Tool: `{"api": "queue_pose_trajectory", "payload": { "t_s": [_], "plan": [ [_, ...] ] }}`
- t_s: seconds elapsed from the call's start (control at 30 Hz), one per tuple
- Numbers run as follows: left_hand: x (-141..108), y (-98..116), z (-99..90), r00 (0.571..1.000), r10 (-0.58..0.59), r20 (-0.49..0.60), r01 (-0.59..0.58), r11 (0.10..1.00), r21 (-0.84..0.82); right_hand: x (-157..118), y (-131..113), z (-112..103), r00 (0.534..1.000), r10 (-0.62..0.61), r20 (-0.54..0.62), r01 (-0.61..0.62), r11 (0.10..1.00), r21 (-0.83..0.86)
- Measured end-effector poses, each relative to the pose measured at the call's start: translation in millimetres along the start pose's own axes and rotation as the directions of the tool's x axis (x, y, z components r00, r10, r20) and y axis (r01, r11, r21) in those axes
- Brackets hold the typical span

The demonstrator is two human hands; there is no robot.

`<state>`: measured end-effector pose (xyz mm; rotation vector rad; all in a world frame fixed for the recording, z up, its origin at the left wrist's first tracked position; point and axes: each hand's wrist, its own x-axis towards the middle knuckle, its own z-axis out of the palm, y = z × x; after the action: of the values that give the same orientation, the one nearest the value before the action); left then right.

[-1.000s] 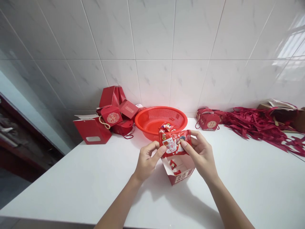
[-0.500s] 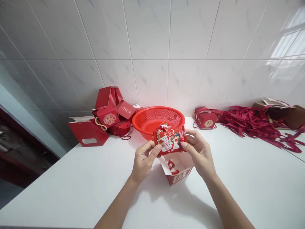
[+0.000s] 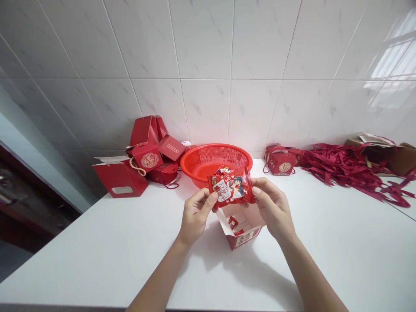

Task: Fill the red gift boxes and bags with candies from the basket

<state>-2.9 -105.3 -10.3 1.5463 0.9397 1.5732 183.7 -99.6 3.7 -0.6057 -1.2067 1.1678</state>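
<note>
Between both hands I hold up a red candy packet [image 3: 231, 187] printed with a cartoon couple and hearts. My left hand [image 3: 196, 212] pinches its left end with the thumb in front; my right hand [image 3: 272, 203] grips the right end the same way. Just below the packet stands an open red gift box [image 3: 246, 237] with a pale inside, upright on the table, holding small red-wrapped pieces [image 3: 233, 222]. A red plastic basket [image 3: 216, 151] sits right behind the packet, which covers part of its front.
On the left, several red gift boxes [image 3: 147, 161] lie heaped by the tiled wall [image 3: 204, 52]. At the back right are small red boxes [image 3: 282, 162], a pile of dark red ribbons [image 3: 341, 167] and a brown cardboard box [image 3: 404, 158]. All rest on a white table [image 3: 97, 255].
The packet tilts slightly in my hands, its printed face shifting a little. My right thumb has moved up toward its right edge. The open box stays in place.
</note>
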Motion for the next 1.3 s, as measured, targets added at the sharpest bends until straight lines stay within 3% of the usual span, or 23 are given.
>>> {"api": "queue_pose_trajectory", "payload": {
  "t_s": [0.47,1.03,1.17,1.3],
  "plan": [
    [2,0,-0.6,0.999,-0.021,-0.028,0.022,1.0,0.004,-3,-5,-1,0.995,-0.021,0.1,0.026,0.998,-0.05],
    [4,-3,-1.2,0.998,-0.028,-0.049,0.027,0.999,-0.029,-3,-4,-1,0.995,-0.032,0.091,0.037,0.998,-0.052],
    [2,-7,-2.1,0.997,-0.033,-0.07,0.028,0.997,-0.071,-4,-5,-2,0.995,-0.088,0.047,0.092,0.991,-0.095],
    [1,-9,-5.6,0.994,0.023,-0.104,-0.034,0.995,-0.099,-4,-6,-4,0.974,-0.226,0.014,0.224,0.952,-0.209]
  ]
}}
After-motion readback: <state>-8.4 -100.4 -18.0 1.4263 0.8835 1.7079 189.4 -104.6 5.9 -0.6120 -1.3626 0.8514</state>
